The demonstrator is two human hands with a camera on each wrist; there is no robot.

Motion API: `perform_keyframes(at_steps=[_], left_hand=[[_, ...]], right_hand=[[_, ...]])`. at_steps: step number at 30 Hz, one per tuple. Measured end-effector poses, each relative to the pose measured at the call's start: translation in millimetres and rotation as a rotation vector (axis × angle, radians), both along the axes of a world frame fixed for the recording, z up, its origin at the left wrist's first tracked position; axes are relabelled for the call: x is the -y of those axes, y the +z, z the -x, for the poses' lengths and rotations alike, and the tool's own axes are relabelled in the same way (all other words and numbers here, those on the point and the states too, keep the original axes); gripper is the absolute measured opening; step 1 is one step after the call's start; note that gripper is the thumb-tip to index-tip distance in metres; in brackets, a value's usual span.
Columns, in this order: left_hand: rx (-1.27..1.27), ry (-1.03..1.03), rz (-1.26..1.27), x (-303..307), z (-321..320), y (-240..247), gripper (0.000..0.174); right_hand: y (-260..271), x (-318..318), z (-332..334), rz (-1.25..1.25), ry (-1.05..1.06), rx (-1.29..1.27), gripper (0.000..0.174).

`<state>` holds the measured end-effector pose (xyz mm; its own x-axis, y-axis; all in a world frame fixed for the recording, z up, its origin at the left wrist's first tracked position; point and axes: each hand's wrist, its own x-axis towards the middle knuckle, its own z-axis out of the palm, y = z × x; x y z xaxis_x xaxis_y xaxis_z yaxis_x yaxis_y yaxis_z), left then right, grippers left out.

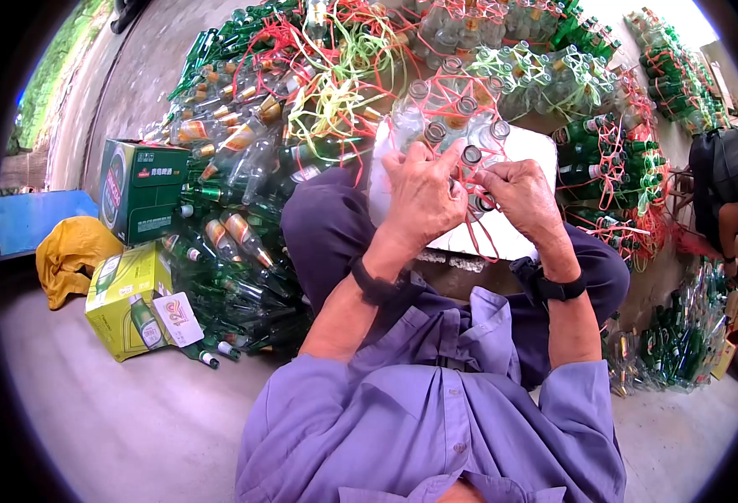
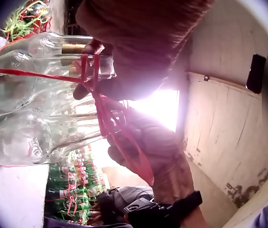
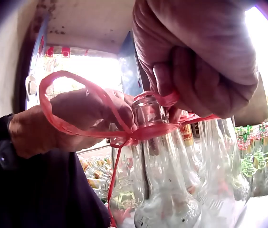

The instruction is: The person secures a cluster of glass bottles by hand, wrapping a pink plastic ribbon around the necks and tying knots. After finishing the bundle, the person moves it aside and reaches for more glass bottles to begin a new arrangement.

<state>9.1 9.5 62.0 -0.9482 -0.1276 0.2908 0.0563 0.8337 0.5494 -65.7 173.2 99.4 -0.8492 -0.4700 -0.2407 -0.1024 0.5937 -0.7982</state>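
A cluster of clear glass bottles (image 1: 466, 105), tied with pink plastic string (image 3: 79, 128), stands on a white board (image 1: 381, 180) before the person's lap. My left hand (image 1: 426, 191) is at the near bottles, its fingers and thumb around a bottle neck (image 3: 149, 114) where the string loops. On the other side of that neck, my right hand (image 1: 524, 199) pinches the string with curled fingers, close to the bottle mouth. A loose loop of string bows out beside the neck in the right wrist view. String ends hang over the board's near side in the head view.
Loose bottles (image 1: 243, 142) lie piled at the left, beside a green carton (image 1: 142, 189) and a yellow-green carton (image 1: 130, 293). Tangled pink and green string (image 1: 344, 75) lies beyond. Tied bundles of green bottles (image 1: 612, 159) stand at the right, near a dark bag (image 1: 730, 180).
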Motion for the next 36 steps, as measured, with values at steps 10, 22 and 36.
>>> perform_keyframes(at_steps=[10,22,36], left_hand=[[-0.150,0.090,-0.111,-12,-6,-4,0.056],[-0.398,0.161,-0.163,-9,2,5,0.039],[-0.402,0.271,-1.133,12,5,25,0.011]], right_hand=[[26,-6,-4,0.182,-0.079,0.213,0.025],[18,-6,-21,0.374,-0.241,0.256,0.033],[-10,-5,-37,0.292,-0.269,-0.051,0.029]])
